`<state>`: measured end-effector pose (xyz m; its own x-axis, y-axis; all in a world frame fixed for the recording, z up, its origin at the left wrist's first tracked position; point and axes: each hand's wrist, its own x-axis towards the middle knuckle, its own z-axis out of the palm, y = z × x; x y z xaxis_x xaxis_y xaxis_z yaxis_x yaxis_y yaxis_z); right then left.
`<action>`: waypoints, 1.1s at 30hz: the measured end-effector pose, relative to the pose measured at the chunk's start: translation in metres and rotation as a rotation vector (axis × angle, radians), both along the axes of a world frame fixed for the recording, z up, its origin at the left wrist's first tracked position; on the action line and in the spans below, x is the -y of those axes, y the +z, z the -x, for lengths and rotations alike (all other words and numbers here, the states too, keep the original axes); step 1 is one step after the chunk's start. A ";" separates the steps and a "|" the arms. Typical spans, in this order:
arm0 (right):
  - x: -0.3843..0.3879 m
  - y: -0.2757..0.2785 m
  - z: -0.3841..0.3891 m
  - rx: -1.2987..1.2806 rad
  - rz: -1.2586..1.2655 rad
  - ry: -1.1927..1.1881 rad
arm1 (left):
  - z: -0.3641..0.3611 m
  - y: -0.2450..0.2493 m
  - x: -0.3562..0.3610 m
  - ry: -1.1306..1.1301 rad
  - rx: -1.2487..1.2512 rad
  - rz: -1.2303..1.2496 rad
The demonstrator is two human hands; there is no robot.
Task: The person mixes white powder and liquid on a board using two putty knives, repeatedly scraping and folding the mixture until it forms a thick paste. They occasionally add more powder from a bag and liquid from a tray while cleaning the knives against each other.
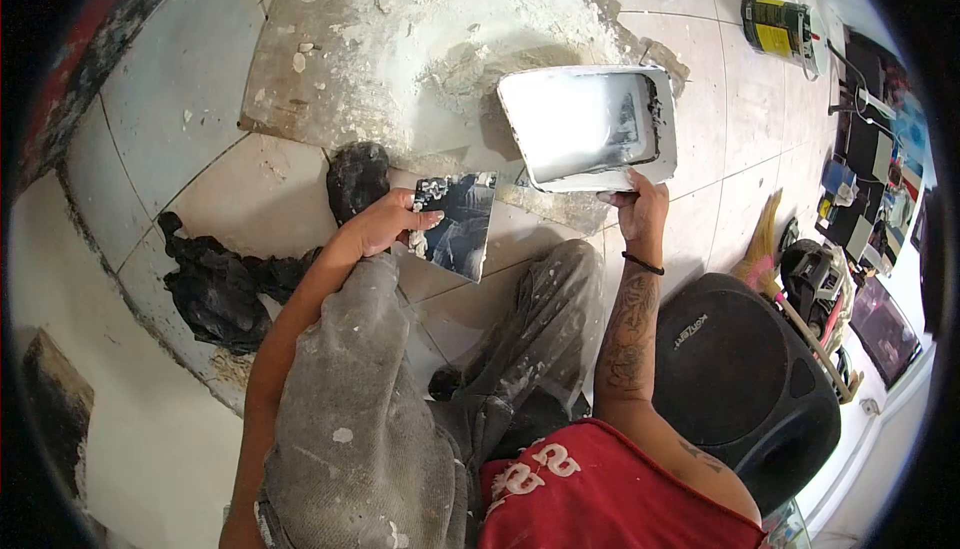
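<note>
My left hand (pixel 385 222) is closed on a flat, shiny putty blade (pixel 458 227), roughly square, with crusted white residue along the edge by my fingers. My right hand (pixel 641 207) grips the near rim of a white tray (pixel 570 134), tilted so that its inside faces me. White residue coats the tray, and dark smears show at its right end. The blade is to the left of and nearer me than the tray, apart from it. My right fingers are partly hidden behind the tray's rim.
A board (pixel 330 59) caked with white powder lies on the tiled floor. Black crumpled plastic (pixel 215 289) is at left. A black speaker (pixel 740 379) stands at my right, with a broom (pixel 765 249) behind it. A yellow-and-green can (pixel 778 27) lies at upper right.
</note>
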<state>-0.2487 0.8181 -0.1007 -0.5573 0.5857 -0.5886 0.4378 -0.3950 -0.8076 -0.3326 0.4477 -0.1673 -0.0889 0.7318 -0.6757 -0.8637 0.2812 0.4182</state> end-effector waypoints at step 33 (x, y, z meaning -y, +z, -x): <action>0.002 0.007 -0.003 -0.016 -0.040 -0.007 | 0.000 0.009 -0.003 0.033 0.022 0.026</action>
